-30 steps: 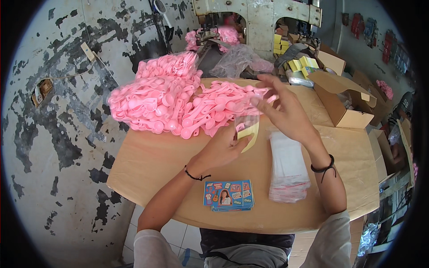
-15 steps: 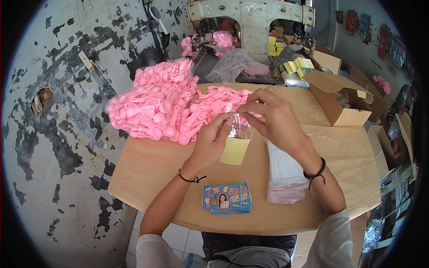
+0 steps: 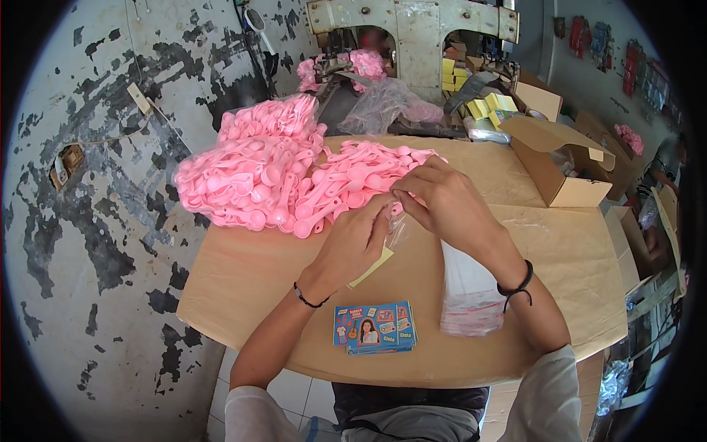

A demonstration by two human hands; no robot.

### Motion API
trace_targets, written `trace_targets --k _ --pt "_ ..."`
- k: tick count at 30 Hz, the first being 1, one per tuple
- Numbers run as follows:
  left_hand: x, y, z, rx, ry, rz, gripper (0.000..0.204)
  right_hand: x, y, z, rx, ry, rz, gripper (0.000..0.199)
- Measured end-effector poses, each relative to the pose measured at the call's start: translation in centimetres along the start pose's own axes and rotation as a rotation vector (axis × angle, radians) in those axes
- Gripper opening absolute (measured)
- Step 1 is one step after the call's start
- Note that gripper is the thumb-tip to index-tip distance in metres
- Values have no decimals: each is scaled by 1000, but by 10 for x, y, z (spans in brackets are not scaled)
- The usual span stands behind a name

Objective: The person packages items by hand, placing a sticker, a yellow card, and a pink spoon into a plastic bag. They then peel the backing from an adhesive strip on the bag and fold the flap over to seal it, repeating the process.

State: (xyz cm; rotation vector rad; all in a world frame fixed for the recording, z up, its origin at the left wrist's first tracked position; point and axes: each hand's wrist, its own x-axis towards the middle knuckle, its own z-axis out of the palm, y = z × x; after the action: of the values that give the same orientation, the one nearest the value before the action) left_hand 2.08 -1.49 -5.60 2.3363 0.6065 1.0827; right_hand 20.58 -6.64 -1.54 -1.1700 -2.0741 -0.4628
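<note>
Left hand: pinching bag, mid-table
Right hand: fingertips together at bag's top, grip hidden
Bag: yellow card seemingly inside
Waiting: spoons 11 o'clock, blue cards 6, spare bags 4

From the person's head, the left of two side-by-side fisheye cameras looks down and forward over the desk. It sits fairly near, the left grip and right grip around mid-frame, its field also taking in the peeling wall at left and metal frame beyond.
</note>
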Motion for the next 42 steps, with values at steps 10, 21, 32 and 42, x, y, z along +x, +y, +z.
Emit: trace_targets --k 10,21,32,42 --pt "6 1 0 -428 70 -160 27 4 40 -27 606 204 493 5" --pt "19 -30 3 -643 6 -529 32 -137 230 -54 -301 -615 656 21" --pt "5 -41 8 -856 -43 -556 34 -25 66 -7 640 -422 390 24" --pt "6 -25 20 -809 73 -473 35 -30 36 44 995 -259 546 34"
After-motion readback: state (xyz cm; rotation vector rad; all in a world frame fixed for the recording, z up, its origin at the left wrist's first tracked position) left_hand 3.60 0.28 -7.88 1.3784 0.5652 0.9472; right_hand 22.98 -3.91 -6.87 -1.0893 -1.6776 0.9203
